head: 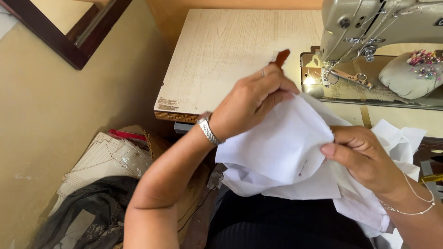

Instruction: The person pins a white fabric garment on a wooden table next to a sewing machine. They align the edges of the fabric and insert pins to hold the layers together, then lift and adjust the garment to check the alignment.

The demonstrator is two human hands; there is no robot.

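both hands pinch a crumpled white cotton cloth (281, 152) over the person's lap. left hand (251, 103), closed, grips its upper fold and a small brown-handled tool (280, 58); right hand (362, 154), closed, clamps the cloth's right side. beyond, a worn pale wooden table (221, 50) carries a grey metal sewing machine (369, 27) and a pincushion (410, 76).

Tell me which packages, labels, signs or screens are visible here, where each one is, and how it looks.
No labels, signs or screens show.
Clear plastic packet: on the floor pile at lower left, flat, see-through, with pale folded paper inside.
Dark plastic bag: below that packet, crumpled, black-grey.
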